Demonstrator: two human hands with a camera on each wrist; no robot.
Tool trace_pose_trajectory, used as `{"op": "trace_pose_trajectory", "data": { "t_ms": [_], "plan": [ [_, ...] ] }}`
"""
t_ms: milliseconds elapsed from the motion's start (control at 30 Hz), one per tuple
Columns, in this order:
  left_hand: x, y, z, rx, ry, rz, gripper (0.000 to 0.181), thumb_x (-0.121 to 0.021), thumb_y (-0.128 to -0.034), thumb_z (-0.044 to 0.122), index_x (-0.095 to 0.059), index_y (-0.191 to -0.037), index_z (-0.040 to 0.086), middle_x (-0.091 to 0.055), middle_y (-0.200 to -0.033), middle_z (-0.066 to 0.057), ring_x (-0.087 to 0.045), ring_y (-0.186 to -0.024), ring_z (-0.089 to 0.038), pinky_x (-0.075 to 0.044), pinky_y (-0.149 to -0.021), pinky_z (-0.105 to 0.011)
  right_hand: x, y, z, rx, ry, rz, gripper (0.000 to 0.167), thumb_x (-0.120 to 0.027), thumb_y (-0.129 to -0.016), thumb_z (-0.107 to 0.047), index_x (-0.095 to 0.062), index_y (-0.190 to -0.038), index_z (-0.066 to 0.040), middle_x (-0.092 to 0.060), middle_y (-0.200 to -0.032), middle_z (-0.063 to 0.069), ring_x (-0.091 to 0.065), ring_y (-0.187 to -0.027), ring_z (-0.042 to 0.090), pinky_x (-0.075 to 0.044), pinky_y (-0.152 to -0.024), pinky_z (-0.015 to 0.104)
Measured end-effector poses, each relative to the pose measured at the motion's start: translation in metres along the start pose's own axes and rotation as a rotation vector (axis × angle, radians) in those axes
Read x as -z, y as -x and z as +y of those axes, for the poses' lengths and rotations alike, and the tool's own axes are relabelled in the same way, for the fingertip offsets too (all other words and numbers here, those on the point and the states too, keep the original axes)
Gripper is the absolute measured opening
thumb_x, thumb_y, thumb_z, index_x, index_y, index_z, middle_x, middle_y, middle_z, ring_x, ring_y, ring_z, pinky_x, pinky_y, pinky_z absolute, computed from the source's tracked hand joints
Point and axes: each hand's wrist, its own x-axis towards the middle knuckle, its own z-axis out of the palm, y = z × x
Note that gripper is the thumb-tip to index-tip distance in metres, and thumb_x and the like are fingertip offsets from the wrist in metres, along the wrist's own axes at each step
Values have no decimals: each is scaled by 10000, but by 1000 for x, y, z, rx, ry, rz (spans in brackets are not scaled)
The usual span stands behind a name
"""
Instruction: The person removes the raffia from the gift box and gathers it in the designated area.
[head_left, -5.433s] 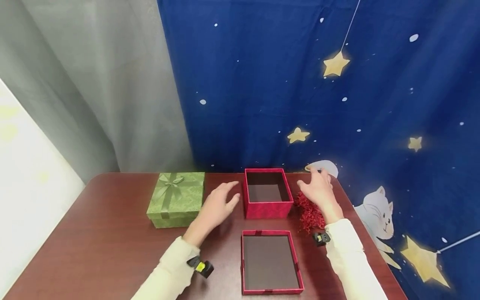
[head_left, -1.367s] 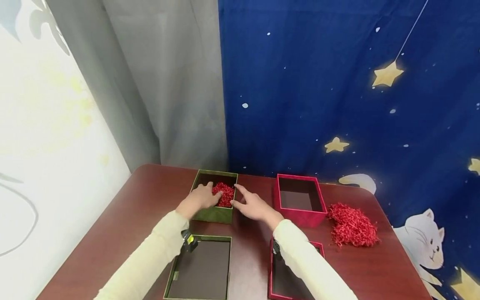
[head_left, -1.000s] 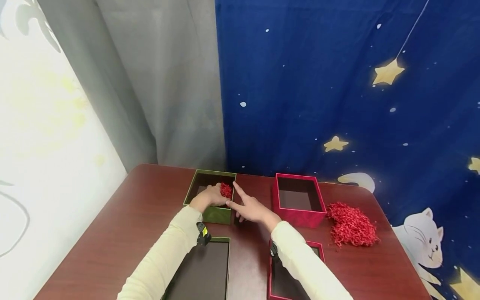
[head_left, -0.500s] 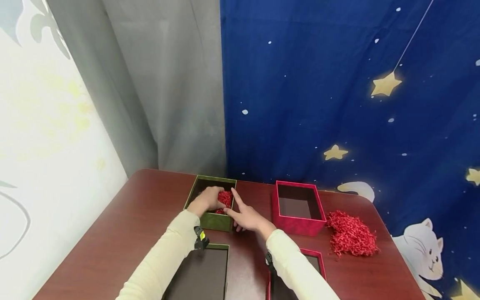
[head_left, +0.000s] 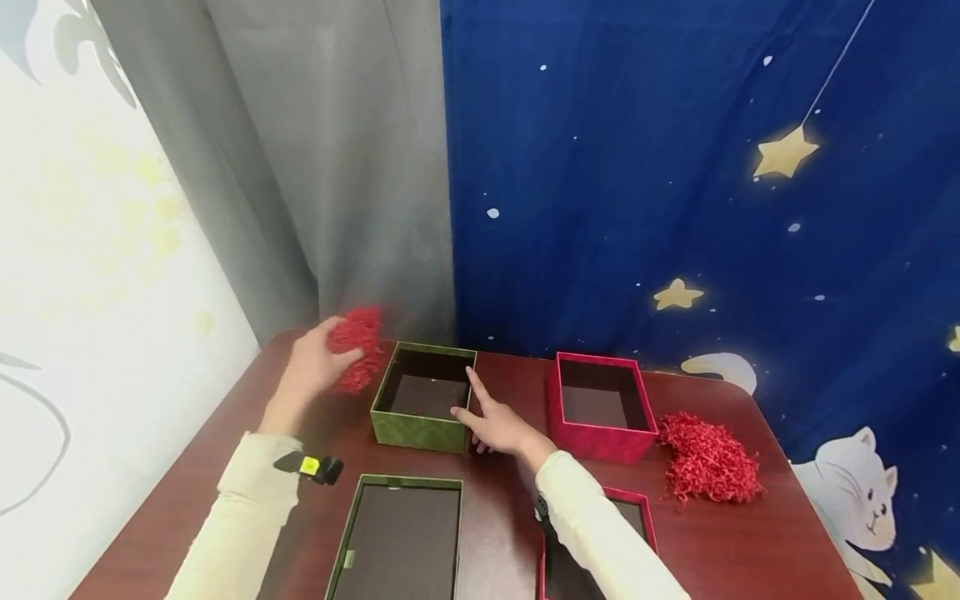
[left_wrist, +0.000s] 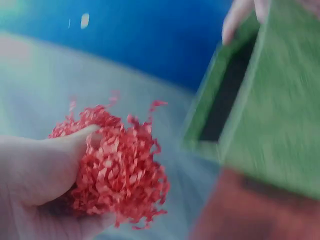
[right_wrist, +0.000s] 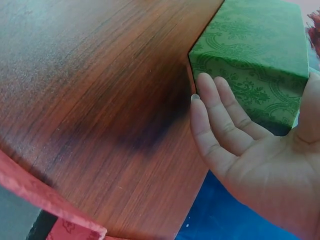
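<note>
My left hand point(head_left: 309, 363) holds a clump of red shredded paper point(head_left: 358, 346) in the air, left of the green gift box point(head_left: 420, 433). The left wrist view shows the curly paper strands point(left_wrist: 122, 172) between thumb and fingers. The green box stands uncovered, its dark inside visible with a few tiny scraps on the bottom. My right hand point(head_left: 501, 425) rests against the box's right side, index finger along the rim. In the right wrist view its fingers point(right_wrist: 220, 120) lie extended by the patterned green wall point(right_wrist: 250, 85).
A green lid point(head_left: 408, 542) lies inside-up in front of the green box. To the right stands an uncovered red box point(head_left: 603, 440); its red lid point(head_left: 637, 512) is partly under my right forearm. A pile of red shredded paper point(head_left: 708, 458) lies on the table's right side.
My left hand has lifted the shredded paper out of the green box and moved left with it. My right hand has stayed at the box's right side over the last second.
</note>
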Motion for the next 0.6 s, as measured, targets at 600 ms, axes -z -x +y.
{"op": "trace_pose_trajectory", "data": {
  "t_ms": [600],
  "plan": [
    [-46, 44, -56, 224, -132, -147, 858, -693, -976, 358, -282, -1514, -168, -345, -1440, -480, -386, -1296, -671, -381, -1037, -736, 6, 2, 4, -8, 93, 21, 838, -532, -1050, -519, -17, -1678, -313, -664, -798, 191, -704, -710, 369, -538, -664, 367]
  ]
}}
